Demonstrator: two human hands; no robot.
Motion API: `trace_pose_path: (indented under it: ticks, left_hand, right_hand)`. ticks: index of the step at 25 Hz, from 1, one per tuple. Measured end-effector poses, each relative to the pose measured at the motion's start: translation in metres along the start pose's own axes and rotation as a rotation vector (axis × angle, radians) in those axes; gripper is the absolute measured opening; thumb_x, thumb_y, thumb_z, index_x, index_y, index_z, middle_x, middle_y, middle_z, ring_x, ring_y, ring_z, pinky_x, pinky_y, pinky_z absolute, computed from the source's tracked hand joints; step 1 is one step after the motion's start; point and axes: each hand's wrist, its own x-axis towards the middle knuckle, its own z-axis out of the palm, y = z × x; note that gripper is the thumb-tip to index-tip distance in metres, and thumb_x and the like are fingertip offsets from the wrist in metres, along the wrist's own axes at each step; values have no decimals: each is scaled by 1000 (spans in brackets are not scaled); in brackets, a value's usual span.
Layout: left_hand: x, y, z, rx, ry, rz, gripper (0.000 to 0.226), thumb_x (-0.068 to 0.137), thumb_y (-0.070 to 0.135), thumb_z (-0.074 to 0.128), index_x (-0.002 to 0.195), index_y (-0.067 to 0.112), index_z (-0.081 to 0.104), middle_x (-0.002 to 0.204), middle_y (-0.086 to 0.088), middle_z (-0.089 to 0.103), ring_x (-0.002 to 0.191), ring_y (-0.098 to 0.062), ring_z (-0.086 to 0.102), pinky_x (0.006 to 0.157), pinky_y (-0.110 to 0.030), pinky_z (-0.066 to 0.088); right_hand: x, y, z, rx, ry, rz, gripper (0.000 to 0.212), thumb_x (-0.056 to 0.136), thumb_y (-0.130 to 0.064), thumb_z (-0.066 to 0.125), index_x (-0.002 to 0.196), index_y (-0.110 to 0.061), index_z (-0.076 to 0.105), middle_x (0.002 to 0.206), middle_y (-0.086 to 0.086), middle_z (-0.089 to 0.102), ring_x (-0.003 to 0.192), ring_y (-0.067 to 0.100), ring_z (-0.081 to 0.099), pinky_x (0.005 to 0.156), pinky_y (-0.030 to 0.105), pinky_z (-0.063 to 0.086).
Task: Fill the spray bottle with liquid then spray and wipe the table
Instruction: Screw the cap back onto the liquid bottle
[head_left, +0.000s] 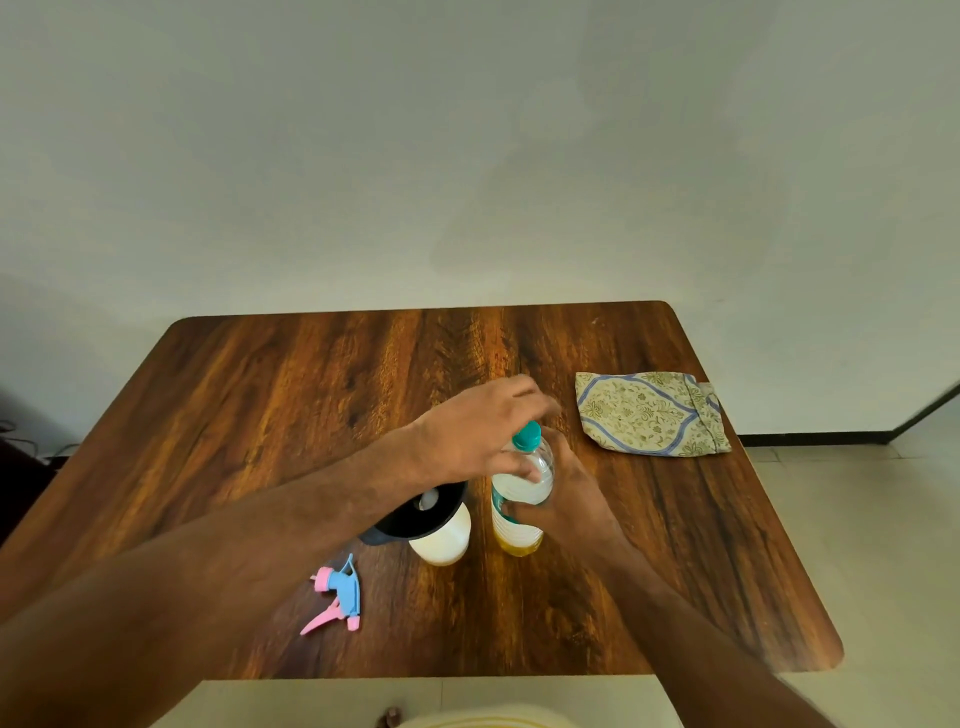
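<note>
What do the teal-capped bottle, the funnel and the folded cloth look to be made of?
Teal-capped bottle: clear, glossy plastic, probably; yellowish liquid shows through. Funnel: black, smooth, likely plastic with a dull sheen. Folded cloth: soft printed fabric, matte, with creases and a stitched edge.

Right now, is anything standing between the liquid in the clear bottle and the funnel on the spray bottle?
Yes. The teal cap is on the clear bottle, under the left hand's fingers; the right hand grips the body. The black funnel sits in the white spray bottle just to its left, with nothing visible between them.
</note>
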Motion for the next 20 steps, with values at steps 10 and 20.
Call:
trace_pose_path:
  ticks: [10, 20]
  left_hand:
    - [1, 13, -2, 65, 42, -235, 46, 90, 49, 64, 120, 15, 63, 112, -2, 67, 98, -16, 63, 87, -32, 54]
    - [7, 14, -4, 144, -4, -155, 48, 90, 49, 64, 119, 11, 62, 112, -6, 67, 100, -18, 63, 87, -33, 54]
  right_hand:
    - [0, 3, 0, -8, -10, 4, 98, 58, -38, 88, 138, -30, 32, 128, -10, 54, 116, 10, 53, 90, 30, 52]
    - [-4, -7, 0, 15, 12, 62, 92, 59, -34, 88, 134, -34, 34, 120, -17, 53, 109, 5, 54, 83, 26, 53]
